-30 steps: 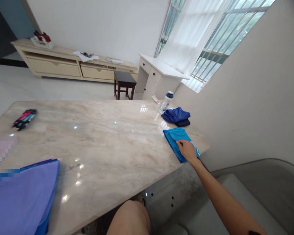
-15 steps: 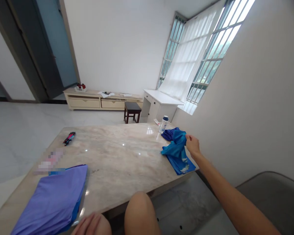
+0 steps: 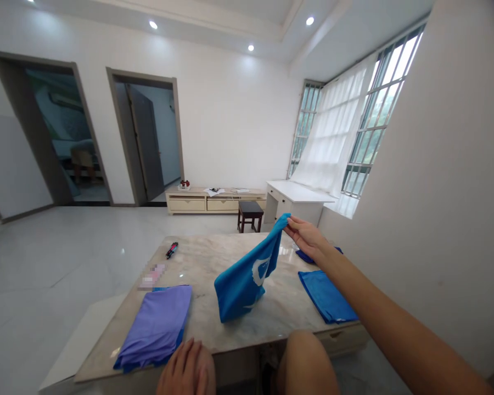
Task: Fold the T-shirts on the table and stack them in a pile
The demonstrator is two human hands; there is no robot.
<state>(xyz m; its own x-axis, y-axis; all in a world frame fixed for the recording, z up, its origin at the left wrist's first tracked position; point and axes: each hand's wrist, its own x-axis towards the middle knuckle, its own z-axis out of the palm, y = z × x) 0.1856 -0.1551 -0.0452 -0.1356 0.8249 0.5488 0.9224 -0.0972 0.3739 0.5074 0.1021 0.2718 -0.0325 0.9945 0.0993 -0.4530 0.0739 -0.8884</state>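
Note:
Between thumb and fingers, my right hand (image 3: 305, 236) pinches a corner of a blue cloth (image 3: 247, 277) with a white print. The cloth hangs slanting down to the left over the marble-patterned table (image 3: 206, 334), its lower end close to the tabletop. A flat blue folded cloth (image 3: 327, 296) lies under my right forearm, which covers part of it. Behind that forearm a dark blue cloth (image 3: 305, 256) is partly hidden. My left hand (image 3: 184, 370) rests flat on my knee with fingers extended, near a stack of purple cloth (image 3: 158, 321) with blue edges showing beneath.
A bundle of dark and red pens or similar sticks (image 3: 172, 250) and a pixelated pink item (image 3: 152, 276) lie toward the table's left side. Beyond stand a dark stool (image 3: 250, 210), a low cream cabinet (image 3: 187, 206) and a white desk (image 3: 300, 191). A wall rises at right.
My right hand has lifted the printed blue cloth off the right-hand pile and carried it left over the table. The view has tilted upward. My left hand stays on the knee.

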